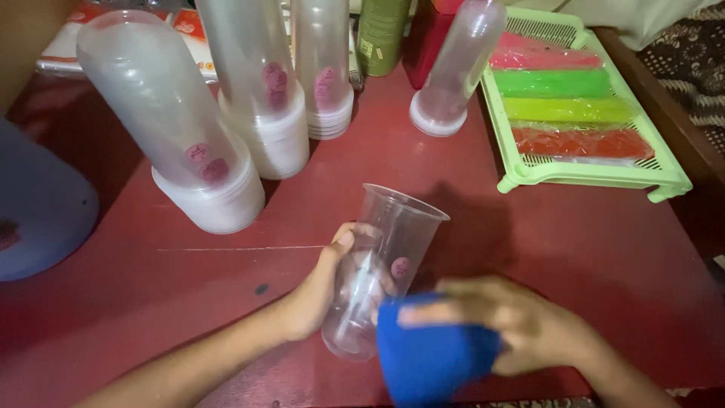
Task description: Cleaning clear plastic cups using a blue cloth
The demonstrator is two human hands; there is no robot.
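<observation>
My left hand [321, 283] grips a clear plastic cup [393, 234] by its lower body, tilted with its mouth facing up and away from me. The cup carries a small pink mark on its side. My right hand [521, 321] holds a blue cloth [430, 359] pressed against the cup's lower right side. Both hands are low over the near edge of the dark red table [529, 227].
Several tall stacks of upturned clear cups [174, 113] stand at the back left and centre, one more [457, 64] further right. A light green tray [664, 177] with pink, green, yellow and red bags sits at the back right. A blue container [38, 204] is at the left edge.
</observation>
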